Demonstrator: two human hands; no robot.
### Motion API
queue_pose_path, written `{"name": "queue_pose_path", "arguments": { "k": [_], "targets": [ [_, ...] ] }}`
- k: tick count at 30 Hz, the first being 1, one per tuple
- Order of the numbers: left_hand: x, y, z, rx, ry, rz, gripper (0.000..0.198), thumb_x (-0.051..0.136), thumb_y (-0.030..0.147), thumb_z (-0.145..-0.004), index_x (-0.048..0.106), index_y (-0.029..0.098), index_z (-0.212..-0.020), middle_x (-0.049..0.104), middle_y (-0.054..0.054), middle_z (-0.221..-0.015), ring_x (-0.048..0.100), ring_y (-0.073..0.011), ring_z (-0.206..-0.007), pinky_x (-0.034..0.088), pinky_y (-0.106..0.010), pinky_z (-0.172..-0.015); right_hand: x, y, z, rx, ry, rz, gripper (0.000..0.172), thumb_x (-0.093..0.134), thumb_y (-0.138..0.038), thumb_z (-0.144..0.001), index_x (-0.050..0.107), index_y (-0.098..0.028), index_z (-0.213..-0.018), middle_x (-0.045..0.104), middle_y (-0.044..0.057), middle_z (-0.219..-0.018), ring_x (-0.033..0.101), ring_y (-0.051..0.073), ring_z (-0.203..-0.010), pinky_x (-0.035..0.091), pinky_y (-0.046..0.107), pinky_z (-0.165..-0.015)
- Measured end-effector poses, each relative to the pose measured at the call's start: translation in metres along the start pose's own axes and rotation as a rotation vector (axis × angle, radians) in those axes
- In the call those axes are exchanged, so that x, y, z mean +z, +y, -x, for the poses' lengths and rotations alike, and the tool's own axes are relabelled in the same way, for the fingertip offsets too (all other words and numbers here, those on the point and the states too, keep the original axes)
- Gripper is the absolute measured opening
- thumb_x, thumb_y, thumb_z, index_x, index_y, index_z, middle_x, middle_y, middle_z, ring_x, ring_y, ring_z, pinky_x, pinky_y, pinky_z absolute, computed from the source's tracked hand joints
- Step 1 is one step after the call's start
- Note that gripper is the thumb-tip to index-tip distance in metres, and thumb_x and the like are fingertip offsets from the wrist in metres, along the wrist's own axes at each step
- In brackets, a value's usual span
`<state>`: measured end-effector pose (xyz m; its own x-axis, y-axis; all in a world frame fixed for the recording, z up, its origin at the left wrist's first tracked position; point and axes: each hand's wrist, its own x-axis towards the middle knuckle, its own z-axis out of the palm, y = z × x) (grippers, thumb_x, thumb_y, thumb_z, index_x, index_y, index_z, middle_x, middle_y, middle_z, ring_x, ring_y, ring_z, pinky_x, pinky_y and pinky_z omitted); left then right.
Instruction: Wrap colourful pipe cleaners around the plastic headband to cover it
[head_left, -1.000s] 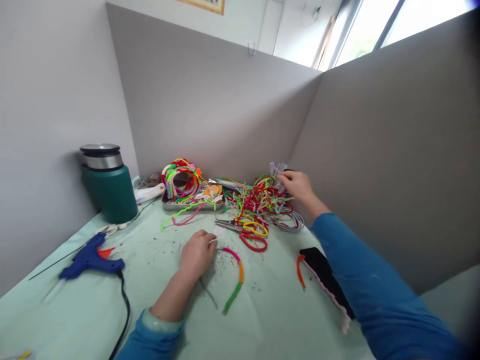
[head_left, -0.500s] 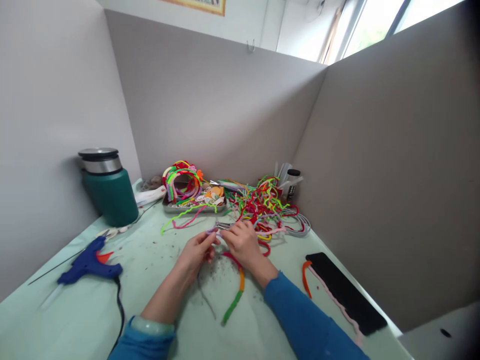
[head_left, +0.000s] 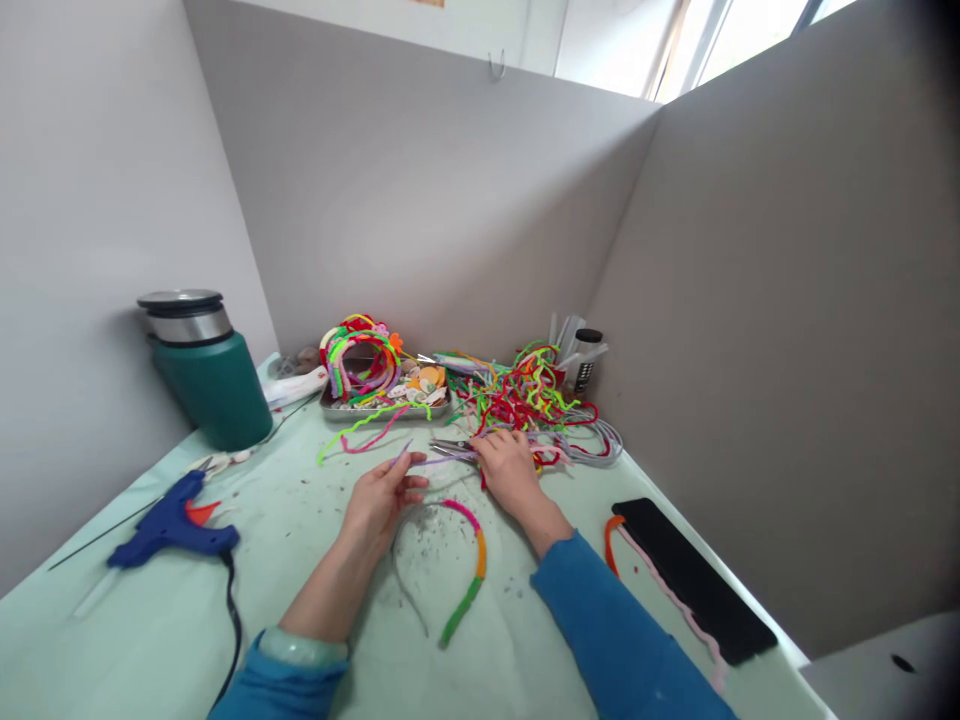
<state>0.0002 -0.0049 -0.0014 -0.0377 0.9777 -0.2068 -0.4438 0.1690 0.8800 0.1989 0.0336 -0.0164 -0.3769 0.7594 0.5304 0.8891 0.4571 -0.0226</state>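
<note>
A thin purple pipe cleaner (head_left: 436,461) is pinched between the thumb and fingers of my left hand (head_left: 377,503) and runs across toward the other hand. My right hand (head_left: 511,480) is closed around a pair of scissors (head_left: 448,446), whose blades point left; its handles are hidden under the fingers. Whether the right fingers also grip the purple strand, I cannot tell. Just below both hands lies a thin headband (head_left: 481,555), wrapped on its right side in pink, orange and green, with bare grey on its left.
Behind the hands are a metal tray (head_left: 382,411) holding finished colourful hoops (head_left: 362,355) and a tangled pile of pipe cleaners (head_left: 525,390). At left stand a green bottle (head_left: 214,390) and a blue glue gun (head_left: 176,525). A black slab (head_left: 694,580) lies right, beside a pink strand (head_left: 671,590).
My hands have moved apart, left hand leftward and right hand slightly right, baring the purple strand and scissor blades between them. The headband shows more fully. The view has shifted slightly.
</note>
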Motion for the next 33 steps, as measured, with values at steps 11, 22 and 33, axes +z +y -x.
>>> {"name": "queue_pose_path", "arguments": {
  "k": [11,22,33],
  "targets": [
    [-0.021,0.016,-0.009,0.142,0.183,0.215,0.013,0.05,0.014,-0.082,0.061,0.007,-0.081,0.066,-0.01,-0.079,0.066,-0.0128,-0.068,0.055,-0.02,-0.058,0.004,0.044,0.008,0.373,0.075,0.158,0.018,0.045,-0.019,-0.083,0.063,-0.021,-0.084,0.062,0.006,-0.083,0.043,0.021,-0.086,0.021,0.035,-0.075],
    [-0.018,0.016,-0.007,0.143,0.135,0.208,0.014,0.05,0.015,-0.081,0.06,0.008,-0.088,0.066,-0.008,-0.073,0.065,-0.0121,-0.061,0.055,-0.021,-0.056,-0.025,0.01,-0.005,0.234,0.216,-0.109,0.027,0.041,-0.031,-0.088,0.064,-0.019,-0.082,0.061,0.007,-0.088,0.047,0.018,-0.089,0.028,0.031,-0.081],
    [-0.009,0.009,0.0,0.054,-0.07,0.075,0.015,0.056,0.02,-0.078,0.061,0.009,-0.087,0.067,-0.01,-0.079,0.065,-0.0145,-0.062,0.055,-0.024,-0.056,0.005,-0.048,-0.013,0.687,-0.077,-1.752,0.035,0.059,-0.048,-0.071,0.061,-0.014,-0.079,0.054,-0.003,-0.058,0.04,0.004,-0.039,0.023,0.016,-0.034]
  ]
}}
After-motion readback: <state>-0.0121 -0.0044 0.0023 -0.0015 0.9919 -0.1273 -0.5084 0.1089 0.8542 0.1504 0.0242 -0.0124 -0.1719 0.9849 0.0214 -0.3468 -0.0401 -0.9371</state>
